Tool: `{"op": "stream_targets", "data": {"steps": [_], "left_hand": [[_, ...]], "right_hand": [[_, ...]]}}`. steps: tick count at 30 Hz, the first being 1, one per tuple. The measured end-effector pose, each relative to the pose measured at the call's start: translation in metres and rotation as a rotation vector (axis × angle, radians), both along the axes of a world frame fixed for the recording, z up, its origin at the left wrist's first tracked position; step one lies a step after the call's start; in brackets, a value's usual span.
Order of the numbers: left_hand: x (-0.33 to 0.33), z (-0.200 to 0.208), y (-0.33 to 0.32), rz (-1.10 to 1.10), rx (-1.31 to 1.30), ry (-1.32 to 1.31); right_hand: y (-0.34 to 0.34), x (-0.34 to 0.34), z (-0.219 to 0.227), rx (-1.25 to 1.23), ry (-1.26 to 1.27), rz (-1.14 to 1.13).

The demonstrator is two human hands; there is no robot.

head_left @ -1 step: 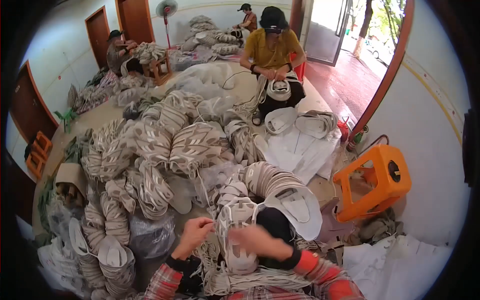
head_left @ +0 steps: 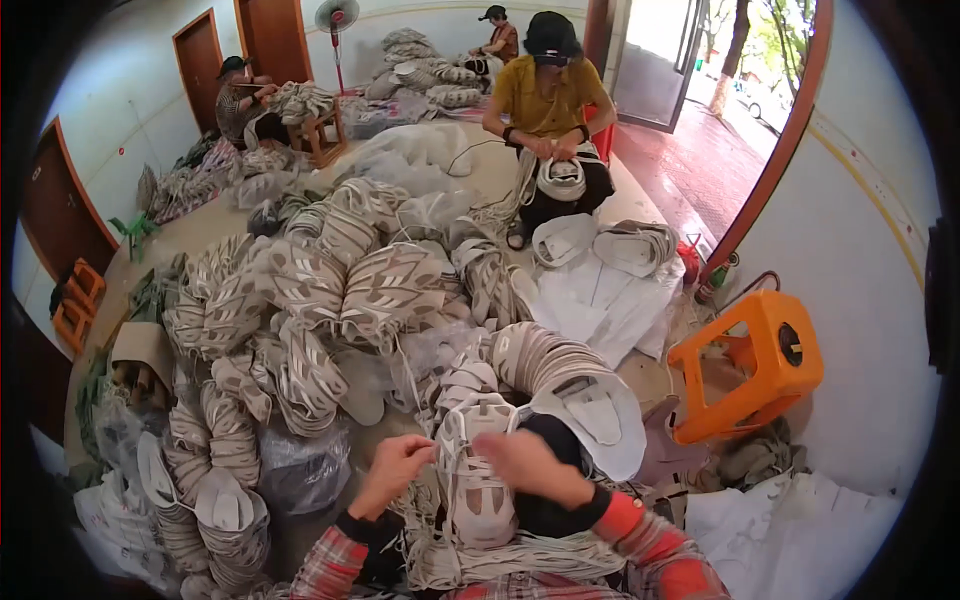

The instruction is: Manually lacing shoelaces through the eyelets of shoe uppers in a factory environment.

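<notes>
A white and beige shoe upper [head_left: 484, 508] lies in front of me, toe end toward me, its eyelet part facing up. My left hand [head_left: 396, 470] is just left of it, thumb and fingers closed in a pinch; what they hold is too small to make out. Over the upper's right edge is my right hand [head_left: 530, 466], its fingers smeared by motion. Pale shoelaces [head_left: 500, 565] lie in a heap across my lap below the upper. Right behind it, a curved stack of nested shoe uppers [head_left: 585, 400] leans toward the right.
Piles of shoe uppers [head_left: 390, 290] and plastic bags [head_left: 305, 465] cover the floor to the left and ahead. An orange stool [head_left: 745, 365] stands at right. A co-worker in a yellow shirt [head_left: 545, 105] handles an upper ahead; two more people sit farther back, near a fan [head_left: 336, 15].
My right hand has moved slightly up over the shoe upper. My left hand stays nearly in place, still pinched.
</notes>
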State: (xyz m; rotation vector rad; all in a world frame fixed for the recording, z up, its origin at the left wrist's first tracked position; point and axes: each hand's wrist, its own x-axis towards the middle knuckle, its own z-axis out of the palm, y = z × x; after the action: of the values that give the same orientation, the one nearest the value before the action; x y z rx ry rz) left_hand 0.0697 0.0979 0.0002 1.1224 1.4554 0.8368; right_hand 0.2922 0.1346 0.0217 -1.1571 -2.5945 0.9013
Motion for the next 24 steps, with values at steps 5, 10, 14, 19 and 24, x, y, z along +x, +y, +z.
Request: {"op": "stream_targets", "data": {"steps": [5,10,14,19,24], "left_hand": [[0.017,0.006,0.000,-0.123,0.152,0.262],[0.014,0.003,-0.004,-0.194,0.293,0.393],[0.018,0.015,0.005,-0.310,0.345,0.574],[0.033,0.007,0.013,-0.513,0.597,1.017],[0.004,-0.032,0.009,-0.279,0.153,0.245]], "right_hand": [[0.018,0.005,-0.029,0.001,0.359,-0.059],[0.010,-0.013,0.007,-0.702,0.281,-0.231],[0.014,-0.012,0.004,-0.849,0.300,-0.275],[0.019,-0.014,-0.013,-1.026,0.455,-0.327],[0.035,-0.020,-0.033,-1.001,0.268,-0.163]]}}
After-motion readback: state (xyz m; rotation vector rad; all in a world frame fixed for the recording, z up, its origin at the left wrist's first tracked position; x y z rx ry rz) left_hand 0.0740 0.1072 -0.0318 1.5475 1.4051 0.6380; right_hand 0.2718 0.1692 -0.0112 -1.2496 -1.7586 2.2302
